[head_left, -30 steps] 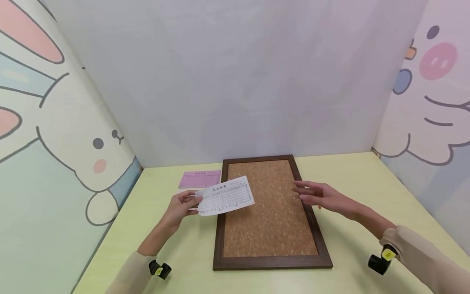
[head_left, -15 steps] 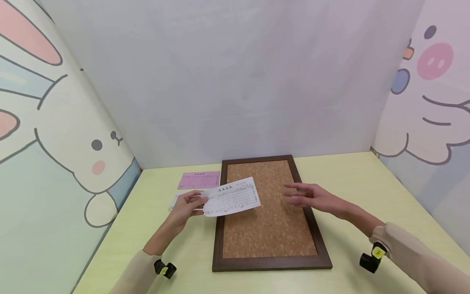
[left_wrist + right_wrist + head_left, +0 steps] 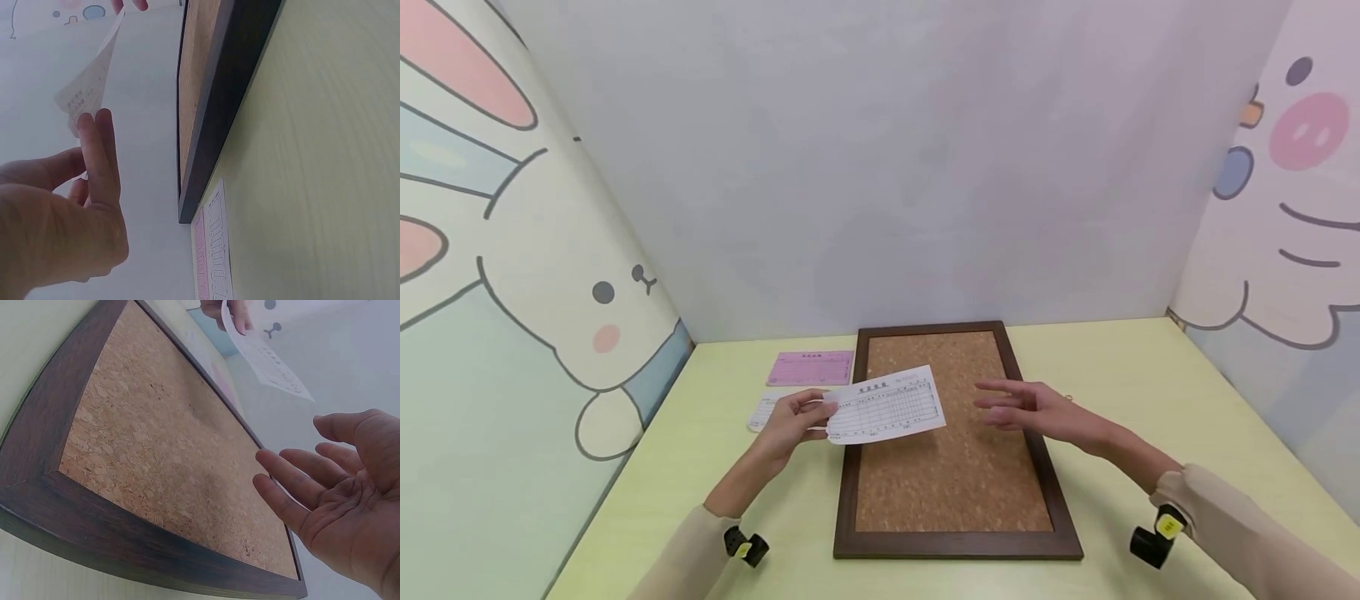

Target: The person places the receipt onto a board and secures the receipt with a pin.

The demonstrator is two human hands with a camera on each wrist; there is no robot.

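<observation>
My left hand pinches the left end of a white printed form slip, thumb on top. The slip is raised over the left part of a cork board with a dark brown wooden frame, and its free end points right. In the right wrist view the slip hangs well above the cork. My right hand hovers over the board's right side, fingers spread and relaxed, holding nothing. A gap separates its fingertips from the slip's free end.
Left of the board lie a pink printed slip and, partly hidden behind my left hand, another white slip. A small ring-like item shows just past my right hand. Grey wall panel behind, cartoon walls on both sides.
My left hand has carried the slip a little to the right over the board, uncovering part of the other white slip. My right hand has come slightly left, toward the slip.
</observation>
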